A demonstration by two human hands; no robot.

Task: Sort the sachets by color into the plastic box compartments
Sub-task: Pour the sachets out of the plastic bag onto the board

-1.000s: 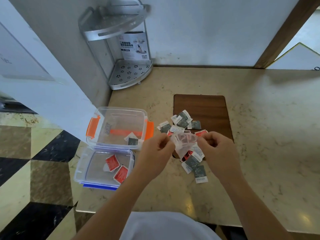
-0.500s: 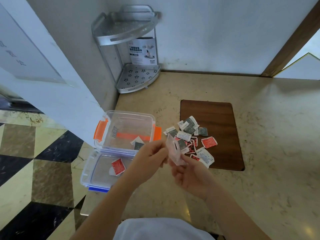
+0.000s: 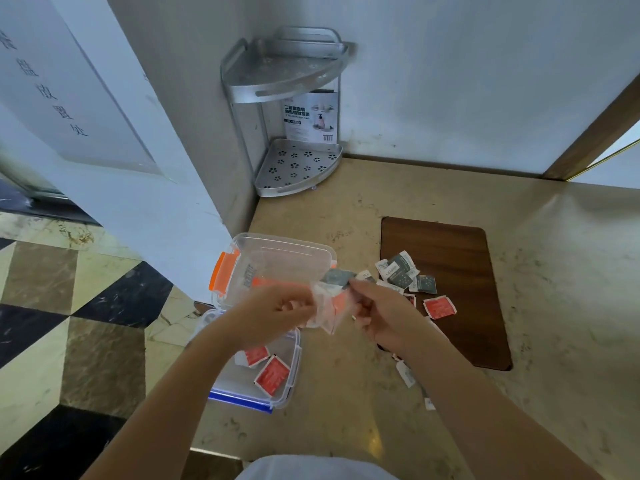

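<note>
Item, grey sachet: you are pinching it at your right hand fingertips, long axis pointing left toward the orange-latched box, just beside and nearer this hand. Left hand is closing on a clear plastic bag between both hands. Red sachets are lying in the blue-latched box, nearer you.

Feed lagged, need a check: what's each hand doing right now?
Left hand: closed, pinching the clear plastic bag.
Right hand: closed on the bag's other side; grey sachet at its fingertips.
</note>
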